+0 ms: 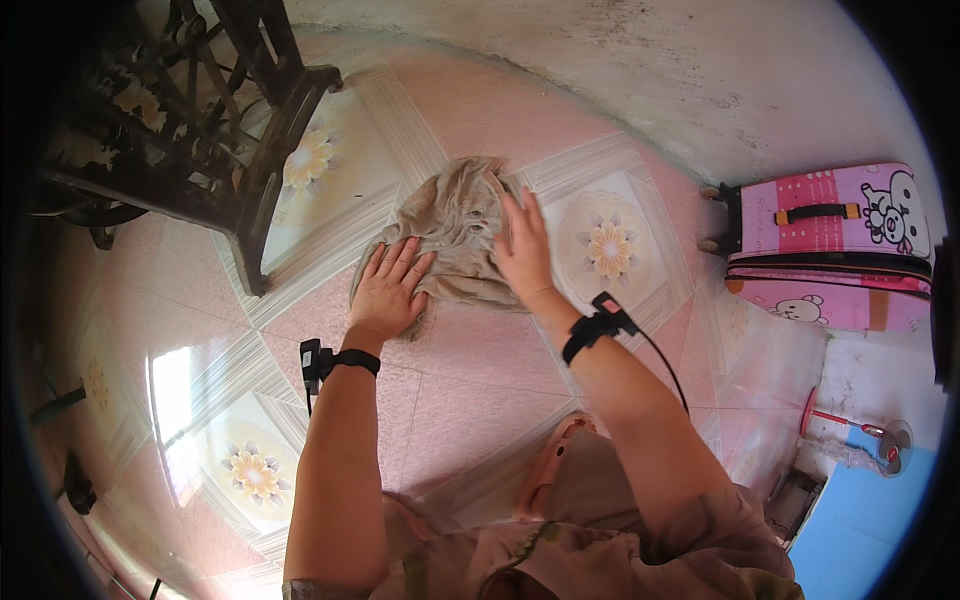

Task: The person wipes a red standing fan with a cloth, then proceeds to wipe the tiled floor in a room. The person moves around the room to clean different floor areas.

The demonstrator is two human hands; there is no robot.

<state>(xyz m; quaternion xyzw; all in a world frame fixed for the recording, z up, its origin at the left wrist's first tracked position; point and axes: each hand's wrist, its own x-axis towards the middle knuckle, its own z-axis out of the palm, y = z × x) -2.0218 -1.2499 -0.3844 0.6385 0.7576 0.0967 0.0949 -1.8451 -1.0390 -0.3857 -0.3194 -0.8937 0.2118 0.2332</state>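
A crumpled, greyish-brown cloth [457, 262] lies on the patterned tile floor [480, 349] before me. My left hand [386, 292] rests palm down on the cloth's left part, fingers spread. At the cloth's right edge is my right hand [525, 251], slightly blurred, with its fingers apart and pointing away from me. Whether its palm presses on the cloth or hovers just over it is not plain. Neither hand has its fingers closed around anything. Both wrists wear black straps with small devices.
A dark metal stand [244, 202], like a treadle sewing machine base, stands at the upper left. Along the wall [675, 90] at right is a pink cartoon-print suitcase [810, 240] with wheels. Further down are a red-based fan [832, 416] and a blue surface [855, 510].
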